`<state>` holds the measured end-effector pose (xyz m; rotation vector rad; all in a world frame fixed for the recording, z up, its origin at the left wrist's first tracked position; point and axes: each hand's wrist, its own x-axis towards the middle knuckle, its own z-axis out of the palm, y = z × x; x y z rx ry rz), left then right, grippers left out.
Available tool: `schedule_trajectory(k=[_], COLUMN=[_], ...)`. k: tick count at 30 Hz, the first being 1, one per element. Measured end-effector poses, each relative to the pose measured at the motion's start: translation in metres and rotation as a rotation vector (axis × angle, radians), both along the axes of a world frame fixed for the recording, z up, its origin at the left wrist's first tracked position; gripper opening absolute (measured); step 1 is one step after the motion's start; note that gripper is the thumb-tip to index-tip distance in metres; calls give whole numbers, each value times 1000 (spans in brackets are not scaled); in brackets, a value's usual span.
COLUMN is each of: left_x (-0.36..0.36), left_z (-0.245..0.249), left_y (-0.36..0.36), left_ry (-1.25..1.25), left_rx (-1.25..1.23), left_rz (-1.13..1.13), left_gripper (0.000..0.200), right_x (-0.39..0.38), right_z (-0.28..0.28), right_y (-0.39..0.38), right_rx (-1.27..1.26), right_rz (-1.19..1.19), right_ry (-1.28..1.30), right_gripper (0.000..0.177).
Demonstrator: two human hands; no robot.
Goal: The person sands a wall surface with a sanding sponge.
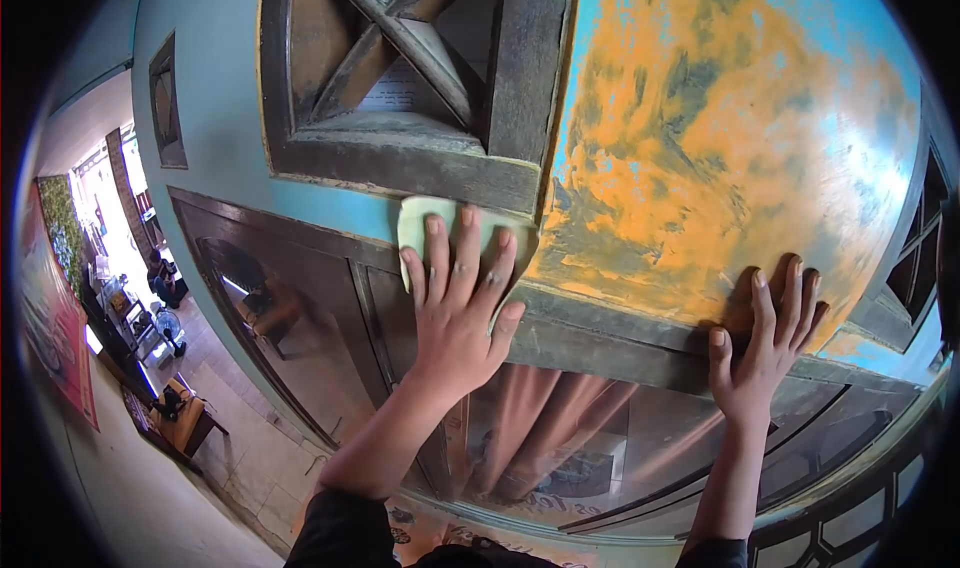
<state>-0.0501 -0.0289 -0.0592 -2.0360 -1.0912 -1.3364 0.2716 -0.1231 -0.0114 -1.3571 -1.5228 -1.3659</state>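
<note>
My left hand (460, 313) presses a pale green sheet of sandpaper (415, 230) flat against the wall, just below the dark wooden vent frame (400, 168). Its fingers lie spread over the sheet, and the thumb is at the sheet's right edge. The sheet's underside is hidden. To the right, my right hand (765, 353) holds nothing. Its fingers are spread and rest on the lower edge of the wall panel (690, 198), which is blue with patchy orange and dark grey areas. A dark wooden beam (610, 333) runs beneath the panel.
Under the beam are glazed panes with a brown curtain (540, 418) behind them. Another vent (915, 248) is at the far right. Down on the left, a room shows a wooden table (180, 423), a fan (168, 326) and a seated person (165, 278).
</note>
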Motion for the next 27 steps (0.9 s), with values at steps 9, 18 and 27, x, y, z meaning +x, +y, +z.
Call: schedule_trajectory(k=[9,18,27], left_x=[9,22,24], left_z=[0,-16,12], left_y=[-6,-18,-20], left_ry=[44,117,73], left_rx=[-14,-29,-11], left_rz=[56,38,-30], left_gripper=[63,65,66], right_x=[-1,8,8], right_z=[1,-5,-3], right_y=[-10,-28,-31], right_rx=[-74,-171,-175], right_rz=[37,19,7], right_ry=[29,41,40], right_gripper=[59,58,58])
